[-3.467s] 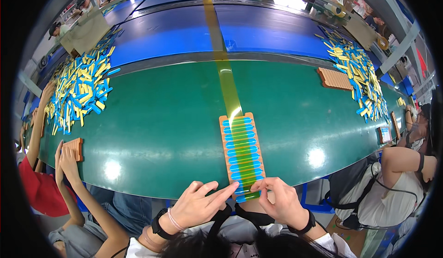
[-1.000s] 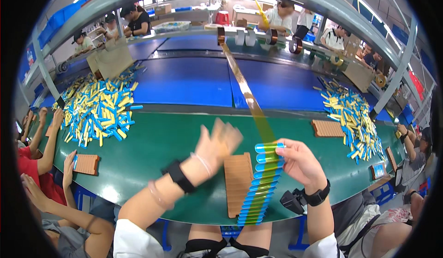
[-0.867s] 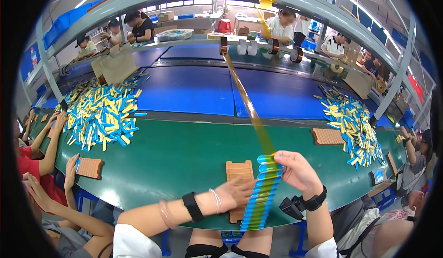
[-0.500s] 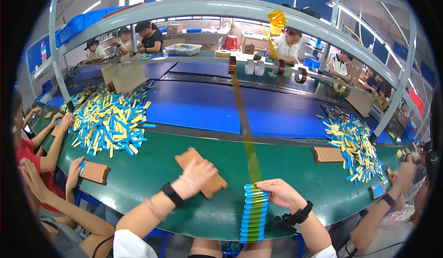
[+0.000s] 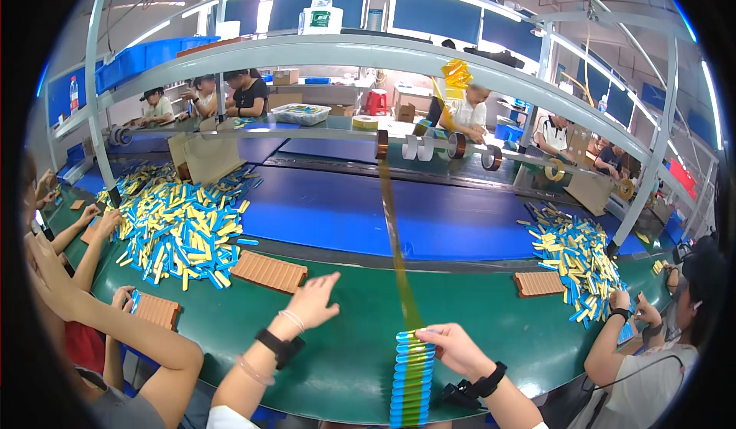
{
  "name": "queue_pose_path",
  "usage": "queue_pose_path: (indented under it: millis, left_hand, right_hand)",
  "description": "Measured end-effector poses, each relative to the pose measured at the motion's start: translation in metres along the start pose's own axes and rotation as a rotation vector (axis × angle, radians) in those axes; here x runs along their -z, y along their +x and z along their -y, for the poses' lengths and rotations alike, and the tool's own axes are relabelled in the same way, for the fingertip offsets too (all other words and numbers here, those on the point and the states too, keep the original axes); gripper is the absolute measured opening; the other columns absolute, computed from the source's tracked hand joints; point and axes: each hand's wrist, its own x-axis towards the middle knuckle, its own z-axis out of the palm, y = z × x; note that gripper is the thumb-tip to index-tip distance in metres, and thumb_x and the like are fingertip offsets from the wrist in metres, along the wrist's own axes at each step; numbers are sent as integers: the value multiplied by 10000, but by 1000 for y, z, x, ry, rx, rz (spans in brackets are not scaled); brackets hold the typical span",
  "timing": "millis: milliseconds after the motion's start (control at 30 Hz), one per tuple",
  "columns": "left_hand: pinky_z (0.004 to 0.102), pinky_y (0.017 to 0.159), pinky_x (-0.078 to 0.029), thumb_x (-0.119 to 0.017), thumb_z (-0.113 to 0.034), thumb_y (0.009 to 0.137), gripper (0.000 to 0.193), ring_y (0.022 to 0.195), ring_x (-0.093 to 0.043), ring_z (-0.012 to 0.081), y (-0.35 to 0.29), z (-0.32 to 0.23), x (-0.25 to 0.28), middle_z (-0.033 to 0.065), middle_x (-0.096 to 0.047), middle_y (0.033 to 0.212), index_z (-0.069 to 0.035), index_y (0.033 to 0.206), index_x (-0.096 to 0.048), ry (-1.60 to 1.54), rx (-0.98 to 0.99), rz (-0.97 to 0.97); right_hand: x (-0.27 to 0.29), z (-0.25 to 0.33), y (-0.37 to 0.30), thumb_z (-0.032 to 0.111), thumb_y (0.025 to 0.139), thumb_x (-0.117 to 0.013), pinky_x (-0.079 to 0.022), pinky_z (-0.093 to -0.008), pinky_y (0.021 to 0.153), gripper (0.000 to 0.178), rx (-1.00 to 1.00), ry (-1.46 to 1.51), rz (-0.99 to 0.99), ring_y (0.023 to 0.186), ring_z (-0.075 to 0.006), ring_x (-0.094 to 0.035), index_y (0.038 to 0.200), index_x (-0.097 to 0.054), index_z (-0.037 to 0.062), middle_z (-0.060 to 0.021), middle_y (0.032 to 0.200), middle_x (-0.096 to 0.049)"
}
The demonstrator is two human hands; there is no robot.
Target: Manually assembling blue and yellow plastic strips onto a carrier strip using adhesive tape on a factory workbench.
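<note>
My left hand [image 5: 313, 303] hovers over the green bench, its fingers stretched out and holding nothing. Just beyond it lies a brown ridged block [image 5: 270, 272]. Between thumb and fingers, my right hand [image 5: 451, 348] pinches the upper end of a strip of blue pieces [image 5: 412, 383]. Several narrow, round-ended pieces sit side by side in that strip, joined by yellowish tape down the middle. The tape [image 5: 392, 237] runs up from the strip to a brown roll [image 5: 382, 145] on the rail. The strip's lower end hangs past the bench's near edge.
Heaps of blue and yellow pieces lie at left [image 5: 184, 226] and right [image 5: 575, 264]. Other brown ridged blocks rest at right [image 5: 538, 283] and left [image 5: 156, 309]. Co-workers' arms reach in from both sides. A metal frame [image 5: 353, 53] spans the bench beyond the blue belt [image 5: 322, 207].
My left hand has let go of the brown block, which now lies farther left beside the heap. My right hand still pinches the strip, which sits a little lower in view.
</note>
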Motion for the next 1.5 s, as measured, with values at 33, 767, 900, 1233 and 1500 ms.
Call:
queue_pose_path:
  millis: [33,767,900,1233,1500]
  left_hand:
    - [415,911,-356,-577,-270,732,648,1108,-406,322,-5,-12,0,165,-394,1232,-39,1264,-288,-56,37,27]
    - [279,804,-442,-538,-188,837,368,943,-530,157,-75,-98,11,93,-531,1024,1,1136,-434,-1055,59,77]
    - [264,769,-445,-518,-198,854,326,893,-503,124,-62,-119,-3,58,-518,959,5,1098,-446,-1363,57,7]
    - [176,638,-392,-522,-145,845,103,727,-495,35,-36,-127,16,-22,-544,787,-46,872,-521,-1497,132,-145]
    - [169,628,-397,-541,-110,829,71,704,-507,33,-38,-135,4,-7,-566,777,-43,813,-529,-1500,152,-147]
  right_hand:
    - [3,6,-1,113,810,-557,-448,-262,674,174,70,38,17,736,-126,-570,884,-594,-41,-79,849,-612]
    - [37,15,-32,110,832,-527,-446,-247,662,170,283,71,-171,744,-113,-565,898,-573,-39,-66,850,-601]
    - [-2,7,-7,129,833,-534,-434,-228,662,194,245,91,-96,743,-95,-552,931,-574,-34,-51,855,-600]
    - [-44,13,6,223,811,-579,-263,-170,491,170,243,-43,-99,573,-3,-386,826,-622,60,58,692,-536]
    - [-41,7,-8,191,804,-592,-281,-172,506,167,262,-113,-77,591,-7,-386,808,-615,26,56,678,-516]
